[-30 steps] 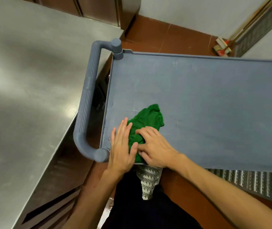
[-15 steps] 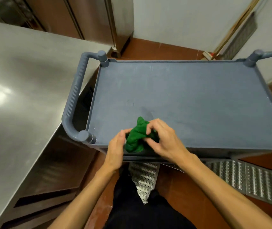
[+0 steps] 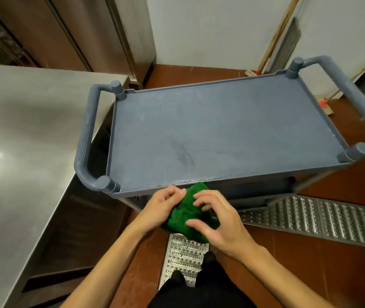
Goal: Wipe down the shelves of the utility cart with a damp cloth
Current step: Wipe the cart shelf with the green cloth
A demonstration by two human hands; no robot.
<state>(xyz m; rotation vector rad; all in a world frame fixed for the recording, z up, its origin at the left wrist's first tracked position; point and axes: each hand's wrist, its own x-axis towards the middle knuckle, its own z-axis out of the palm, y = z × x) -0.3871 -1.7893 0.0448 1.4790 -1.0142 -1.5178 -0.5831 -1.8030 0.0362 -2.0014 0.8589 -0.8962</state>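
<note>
A grey-blue utility cart (image 3: 221, 130) stands in front of me, its flat top shelf bare and smeared with faint wipe marks. A bunched green cloth (image 3: 188, 215) hangs in the air just below and in front of the cart's near rim. My left hand (image 3: 163, 207) grips the cloth's left side with curled fingers. My right hand (image 3: 217, 223) holds its right side, thumb and fingers curled round the fabric. The lower shelves are hidden under the top shelf.
A stainless steel counter (image 3: 26, 152) runs along the left, close to the cart's left handle (image 3: 86, 143). The cart's right handle (image 3: 363, 107) juts toward the wall. A metal floor grate (image 3: 323, 218) crosses the red tiled floor. Broom handles (image 3: 274, 38) lean at the back wall.
The cloth left the shelf: both hands pressed it flat on the near left corner, then gathered it up and drew it back off the cart's edge. The view has pulled back.
</note>
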